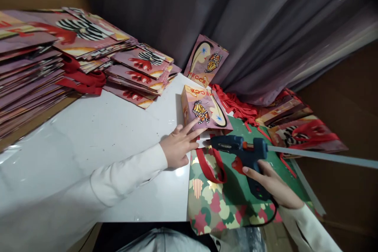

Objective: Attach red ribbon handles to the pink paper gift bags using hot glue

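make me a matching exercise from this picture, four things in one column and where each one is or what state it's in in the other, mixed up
Things:
1. glue gun
2. butterfly bag
3. flowered green bag
4. stacks of flat bags

Places or states:
A. piled at the far left of the white table
B. lying flat at the near table edge, red handles showing
C. gripped in the right hand, glue stick trailing behind
D. pressed under the fingertips of the left hand

Pairs: 1-C, 2-D, 3-B, 4-A
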`<action>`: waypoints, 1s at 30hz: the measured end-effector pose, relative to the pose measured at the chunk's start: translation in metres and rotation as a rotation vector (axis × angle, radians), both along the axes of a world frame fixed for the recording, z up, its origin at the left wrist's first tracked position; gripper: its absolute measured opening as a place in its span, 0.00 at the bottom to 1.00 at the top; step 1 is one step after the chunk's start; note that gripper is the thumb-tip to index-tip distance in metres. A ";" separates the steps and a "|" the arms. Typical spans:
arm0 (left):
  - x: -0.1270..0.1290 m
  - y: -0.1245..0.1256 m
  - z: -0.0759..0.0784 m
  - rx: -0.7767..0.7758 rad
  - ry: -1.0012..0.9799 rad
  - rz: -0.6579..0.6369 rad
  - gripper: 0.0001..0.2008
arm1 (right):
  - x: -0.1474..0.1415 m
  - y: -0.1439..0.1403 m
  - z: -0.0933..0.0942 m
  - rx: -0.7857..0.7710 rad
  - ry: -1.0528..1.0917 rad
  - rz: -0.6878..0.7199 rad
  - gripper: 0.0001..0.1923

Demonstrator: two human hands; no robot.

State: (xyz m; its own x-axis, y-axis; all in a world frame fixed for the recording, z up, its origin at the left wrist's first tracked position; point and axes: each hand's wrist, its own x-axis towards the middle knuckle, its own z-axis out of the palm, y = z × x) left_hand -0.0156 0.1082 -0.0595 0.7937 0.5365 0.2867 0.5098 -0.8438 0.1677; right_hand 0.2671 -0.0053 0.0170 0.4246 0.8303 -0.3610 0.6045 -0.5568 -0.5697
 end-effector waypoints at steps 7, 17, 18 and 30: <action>0.001 -0.001 0.000 -0.004 0.025 0.013 0.23 | 0.004 0.017 0.045 -0.068 -0.031 0.110 0.24; 0.000 0.000 -0.002 0.011 0.024 0.028 0.26 | 0.094 -0.051 -0.014 0.332 0.573 -0.574 0.32; 0.000 0.000 -0.002 0.013 0.033 0.029 0.27 | 0.097 -0.049 -0.018 0.355 0.627 -0.558 0.30; 0.006 0.000 -0.009 0.171 -0.022 0.096 0.14 | 0.134 0.004 -0.057 0.349 0.355 -0.414 0.17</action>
